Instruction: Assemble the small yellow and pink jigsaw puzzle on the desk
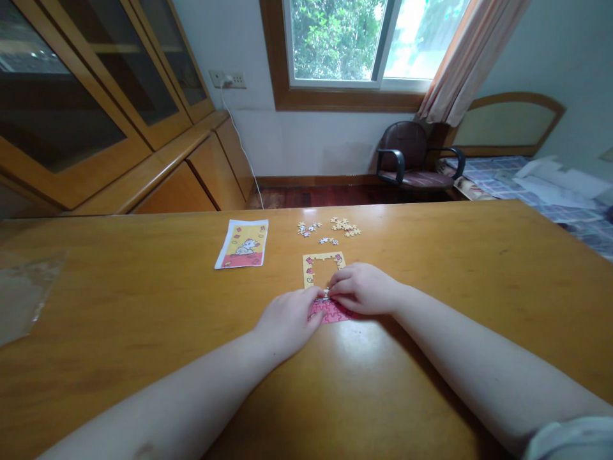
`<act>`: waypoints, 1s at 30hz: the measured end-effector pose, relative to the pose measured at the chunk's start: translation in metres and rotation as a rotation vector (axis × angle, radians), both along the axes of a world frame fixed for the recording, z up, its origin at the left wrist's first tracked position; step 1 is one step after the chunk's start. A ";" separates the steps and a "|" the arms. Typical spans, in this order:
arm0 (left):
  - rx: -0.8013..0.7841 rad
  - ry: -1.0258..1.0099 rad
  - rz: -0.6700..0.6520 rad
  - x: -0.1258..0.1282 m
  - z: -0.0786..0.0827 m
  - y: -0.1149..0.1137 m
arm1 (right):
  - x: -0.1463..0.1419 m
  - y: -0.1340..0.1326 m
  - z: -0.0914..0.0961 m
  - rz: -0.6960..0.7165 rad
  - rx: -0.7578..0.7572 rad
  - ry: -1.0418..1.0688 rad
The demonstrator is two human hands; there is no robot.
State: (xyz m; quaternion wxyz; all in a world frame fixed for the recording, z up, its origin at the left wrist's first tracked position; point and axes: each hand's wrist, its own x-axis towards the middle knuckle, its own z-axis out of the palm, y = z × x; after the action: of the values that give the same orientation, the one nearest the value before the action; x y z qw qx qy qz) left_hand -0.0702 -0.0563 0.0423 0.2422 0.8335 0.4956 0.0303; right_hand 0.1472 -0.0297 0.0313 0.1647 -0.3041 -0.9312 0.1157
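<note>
A partly assembled jigsaw puzzle (330, 312) lies on the table in front of me. Its yellow frame runs around an open middle, and the bottom rows are pink. My left hand (290, 317) rests on the puzzle's lower left edge, thumb and index finger apart. From the right, my right hand (364, 289) reaches over the puzzle with its fingertips closed around a small pale puzzle piece (326, 292), largely hidden by the fingers. Beyond the frame lie loose white pieces (306, 229), a cluster of yellowish pieces (345, 226) and a short joined strip (328, 241).
A reference picture (243, 244) with a white animal lies left of the puzzle. Clear plastic (29, 294) sits at the table's left side. Beyond the wooden table (158, 281) stand a cabinet (158, 166), an armchair (412, 156) and a bed (541, 185).
</note>
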 end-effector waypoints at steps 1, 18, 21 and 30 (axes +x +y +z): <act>0.000 0.000 -0.003 0.000 0.000 0.000 | 0.000 0.000 0.001 0.001 -0.002 0.000; 0.006 0.006 -0.020 0.000 0.002 0.000 | -0.001 -0.001 0.001 -0.016 -0.031 0.009; 0.009 0.005 -0.032 0.000 0.003 0.000 | -0.001 0.000 0.001 -0.016 -0.034 0.008; 0.001 -0.011 -0.027 -0.001 0.002 0.000 | -0.002 -0.001 0.000 -0.012 -0.057 0.014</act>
State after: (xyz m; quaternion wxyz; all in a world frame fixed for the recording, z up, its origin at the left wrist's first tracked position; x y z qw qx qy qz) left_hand -0.0707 -0.0566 0.0440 0.2448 0.8402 0.4829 0.0319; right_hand 0.1454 -0.0303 0.0312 0.1633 -0.3133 -0.9245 0.1432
